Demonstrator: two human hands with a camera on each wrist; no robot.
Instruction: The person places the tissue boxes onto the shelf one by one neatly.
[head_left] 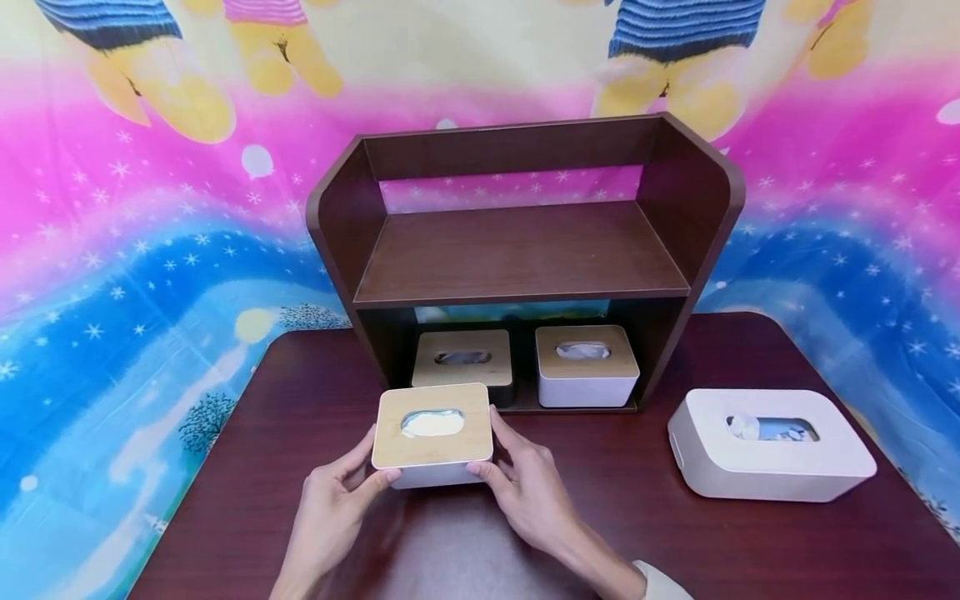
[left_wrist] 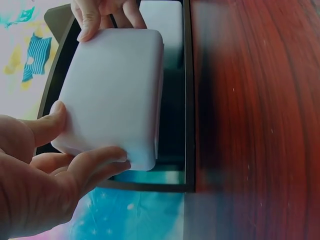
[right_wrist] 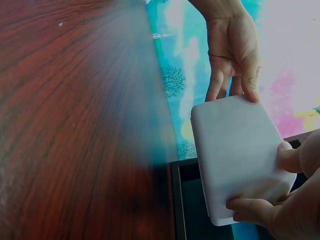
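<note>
A white tissue box with a light wood lid (head_left: pixel 401 446) is held up in front of the shelf, tissue showing in its oval slot. My left hand (head_left: pixel 330 508) grips its left end, thumb at the near lower corner. At the right end my right hand (head_left: pixel 528 492) grips it the same way, fingers along the side. Both wrist views show the plain white side of the tissue box (left_wrist: pixel 110 90) between the two hands. Behind it, on the lower shelf, stand a dark tissue box with a wood lid (head_left: pixel 495 346) and a white one with a wood lid (head_left: pixel 588 390).
A two-tier dark brown shelf (head_left: pixel 525 254) stands at the back of the reddish-brown table (head_left: pixel 600 517). To the right sits a longer white tissue box (head_left: pixel 765 479). A colourful printed cloth (head_left: pixel 150 275) hangs behind the table.
</note>
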